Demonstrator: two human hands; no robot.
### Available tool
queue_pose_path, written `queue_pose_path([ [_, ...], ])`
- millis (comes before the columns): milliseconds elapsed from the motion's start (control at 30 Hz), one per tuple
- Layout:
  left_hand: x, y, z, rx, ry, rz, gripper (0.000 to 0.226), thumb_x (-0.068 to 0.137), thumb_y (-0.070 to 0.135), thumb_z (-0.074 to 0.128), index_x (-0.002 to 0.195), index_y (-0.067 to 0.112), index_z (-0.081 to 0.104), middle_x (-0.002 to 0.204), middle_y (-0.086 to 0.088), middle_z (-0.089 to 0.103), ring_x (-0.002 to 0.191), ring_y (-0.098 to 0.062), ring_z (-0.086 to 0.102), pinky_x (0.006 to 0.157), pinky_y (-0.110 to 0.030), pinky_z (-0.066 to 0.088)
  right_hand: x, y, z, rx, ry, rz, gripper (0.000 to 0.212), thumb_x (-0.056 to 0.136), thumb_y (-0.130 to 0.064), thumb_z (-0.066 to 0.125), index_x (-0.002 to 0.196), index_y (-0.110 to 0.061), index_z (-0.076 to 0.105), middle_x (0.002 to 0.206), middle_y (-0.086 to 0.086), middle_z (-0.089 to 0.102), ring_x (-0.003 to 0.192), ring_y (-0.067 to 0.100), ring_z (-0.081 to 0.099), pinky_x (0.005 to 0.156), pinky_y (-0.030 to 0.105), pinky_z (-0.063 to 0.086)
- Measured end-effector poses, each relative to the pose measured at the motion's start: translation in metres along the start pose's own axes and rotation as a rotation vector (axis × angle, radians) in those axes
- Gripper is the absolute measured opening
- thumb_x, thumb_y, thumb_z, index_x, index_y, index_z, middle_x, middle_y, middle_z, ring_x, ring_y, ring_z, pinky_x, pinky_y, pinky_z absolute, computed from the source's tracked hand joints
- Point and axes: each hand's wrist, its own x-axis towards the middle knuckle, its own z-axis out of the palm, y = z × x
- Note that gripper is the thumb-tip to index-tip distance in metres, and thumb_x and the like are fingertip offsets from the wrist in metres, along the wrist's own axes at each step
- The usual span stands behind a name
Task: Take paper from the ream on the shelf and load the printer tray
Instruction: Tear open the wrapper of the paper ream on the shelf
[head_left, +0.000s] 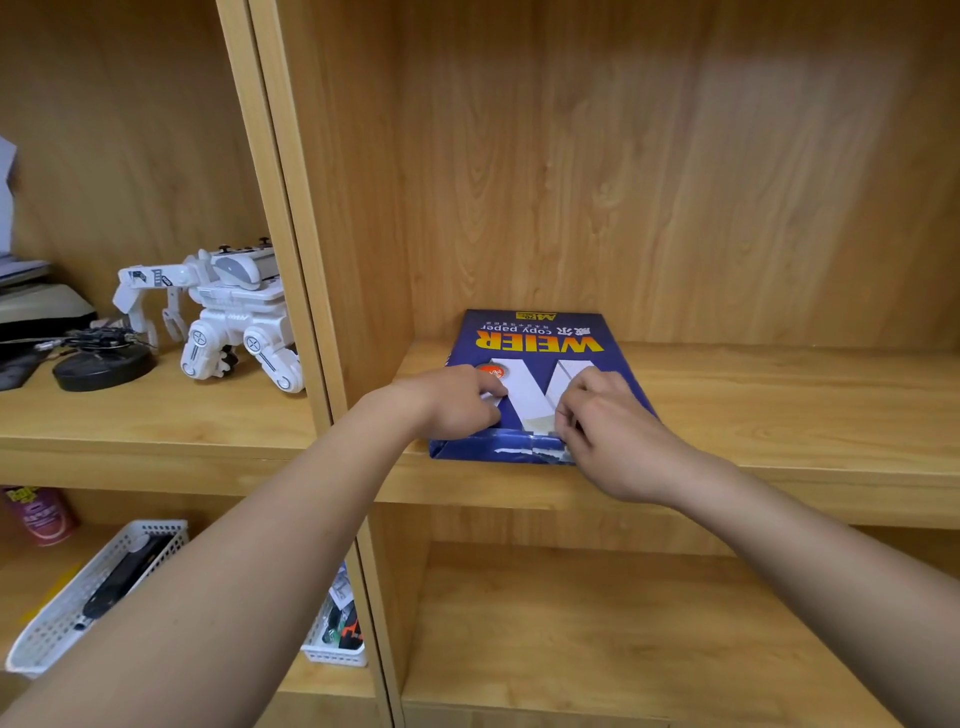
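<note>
A blue ream of copy paper (540, 353) lies flat on the middle wooden shelf (779, 415), its torn, taped end facing me at the shelf's front edge. My left hand (452, 402) rests on the ream's near left corner, fingers curled and pinching the wrapper. My right hand (602, 421) is on the near right corner, fingertips bent into the torn wrapper at the front end. Both hands touch the ream. No printer or tray is in view.
A vertical wooden divider (301, 260) stands left of the ream. Beyond it sit a white toy robot (228, 317) and a black round object (98, 366). Below left are white plastic baskets (78, 608) and a red can (41, 514). The lower right shelf (597, 623) holds nothing.
</note>
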Motion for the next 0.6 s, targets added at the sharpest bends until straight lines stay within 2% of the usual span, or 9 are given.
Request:
queue_pose_path([
  [200,0.0,-0.001,0.002,-0.019,0.007,0.005,0.049,0.097,0.028,0.044,0.145,0.034,0.043,0.15,-0.002,0.042,0.13,-0.026,0.045,0.095,-0.03,0.038,-0.043,0.0,0.027,-0.088,0.342,-0.07,0.009,0.087,-0.017,0.046,0.085,-0.015,0.055,0.103,0.003,0.049,0.108,0.028,0.046,0.088,0.043,0.038],
  [300,0.0,-0.002,0.005,-0.029,0.014,0.011,0.047,0.098,0.028,0.042,0.145,0.033,0.044,0.147,-0.004,0.047,0.125,-0.028,0.051,0.084,-0.027,0.037,-0.072,-0.007,0.051,-0.085,0.402,-0.073,0.008,0.086,-0.02,0.047,0.083,-0.019,0.055,0.109,0.004,0.051,0.12,0.029,0.042,0.095,0.041,0.031],
  [400,0.0,-0.005,0.01,-0.007,0.076,0.026,0.046,0.099,0.03,0.04,0.145,0.032,0.045,0.146,-0.001,0.05,0.123,-0.025,0.051,0.088,-0.026,0.038,-0.102,-0.018,0.084,-0.016,0.487,-0.078,0.012,0.087,-0.023,0.047,0.083,-0.02,0.059,0.112,0.006,0.054,0.125,0.03,0.041,0.099,0.043,0.028],
  [500,-0.003,-0.008,0.022,-0.075,0.192,0.061,0.042,0.099,0.028,0.043,0.14,0.028,0.051,0.139,-0.001,0.056,0.111,-0.019,0.053,0.084,-0.023,0.037,-0.126,-0.02,0.118,0.109,0.536,-0.042,0.023,0.092,-0.033,0.04,0.102,-0.027,0.059,0.118,0.003,0.049,0.124,0.028,0.043,0.095,0.04,0.032],
  [600,-0.01,-0.018,0.042,-0.172,0.394,0.196,0.034,0.097,0.033,0.054,0.129,0.023,0.061,0.137,0.004,0.057,0.126,-0.015,0.05,0.095,-0.021,0.035,-0.144,-0.016,0.139,0.187,0.483,0.027,0.039,0.091,-0.045,0.037,0.127,-0.036,0.05,0.122,-0.001,0.046,0.123,0.024,0.045,0.091,0.038,0.038],
])
